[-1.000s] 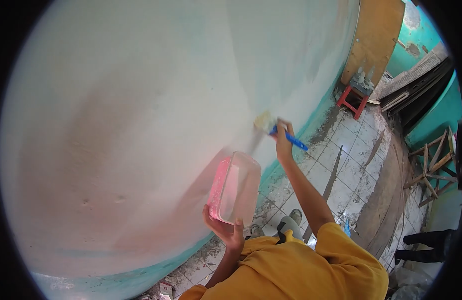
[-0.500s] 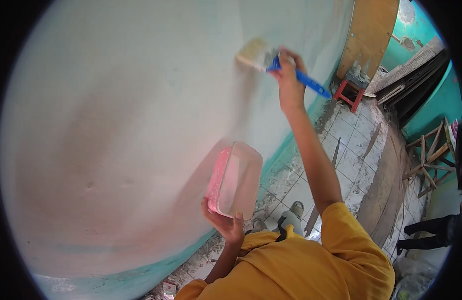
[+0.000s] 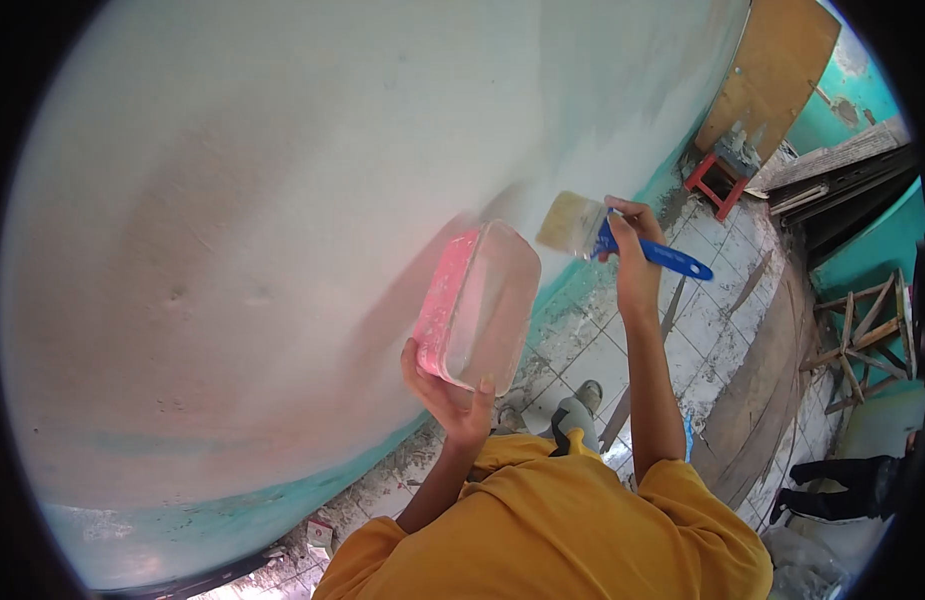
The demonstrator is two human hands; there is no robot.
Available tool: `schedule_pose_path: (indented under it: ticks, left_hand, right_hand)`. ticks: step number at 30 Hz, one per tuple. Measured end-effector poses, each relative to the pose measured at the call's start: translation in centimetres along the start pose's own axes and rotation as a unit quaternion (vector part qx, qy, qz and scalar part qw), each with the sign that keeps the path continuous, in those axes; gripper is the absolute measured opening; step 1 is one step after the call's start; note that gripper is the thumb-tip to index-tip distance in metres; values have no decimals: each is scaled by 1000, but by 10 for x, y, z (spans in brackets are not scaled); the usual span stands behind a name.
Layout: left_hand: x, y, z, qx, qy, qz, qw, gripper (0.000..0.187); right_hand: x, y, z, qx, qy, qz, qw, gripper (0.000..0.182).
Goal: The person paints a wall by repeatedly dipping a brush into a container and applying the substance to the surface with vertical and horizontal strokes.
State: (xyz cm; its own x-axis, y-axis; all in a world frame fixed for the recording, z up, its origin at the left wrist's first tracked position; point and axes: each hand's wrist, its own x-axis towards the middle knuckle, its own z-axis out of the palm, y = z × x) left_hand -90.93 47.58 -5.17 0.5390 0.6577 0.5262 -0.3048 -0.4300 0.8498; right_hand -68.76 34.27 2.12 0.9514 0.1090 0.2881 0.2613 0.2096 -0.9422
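Observation:
My left hand (image 3: 452,402) grips the lower end of a pink plastic tub (image 3: 448,300), with the thumb over the near rim. White smears coat the tub's side and inside; it is tilted close to the wall (image 3: 312,200). In my right hand (image 3: 632,250) is a wide paintbrush with a blue handle (image 3: 679,262), fingers closed around the handle near the ferrule. Its pale bristles (image 3: 564,222) point left, just right of the tub's upper end and apart from it. The wall is whitish over turquoise, with a turquoise strip along its base.
Debris litters the white tiled floor (image 3: 622,320). A small red stool (image 3: 717,185) stands by a wooden board (image 3: 772,70) at the upper right. Stacked planks (image 3: 832,160) and a wooden frame stand (image 3: 867,335) are on the right. Another person's dark-clothed legs (image 3: 842,485) show at the lower right.
The paintbrush has come off the wall and moved down and right, closer to the tub. The tub has risen slightly in view, still in my left hand.

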Motion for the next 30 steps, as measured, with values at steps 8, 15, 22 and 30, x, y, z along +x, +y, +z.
schedule_pose_path:
  ticks: [8,15,22,30]
  left_hand:
    - [-3,1,7,-24,-28,47,998,102]
    - [-5,5,9,-57,-37,42,997,104]
    - [-6,2,8,-57,-33,48,997,103]
    - [-4,14,16,-35,-7,72,997,101]
  right_hand:
    - [-68,-10,25,-56,-140,75,986,16]
    - [-71,-11,16,-115,-101,81,985,18]
    - [-78,-10,0,-81,-29,53,995,14]
    - [-37,-36,-30,17,51,75,996,20]
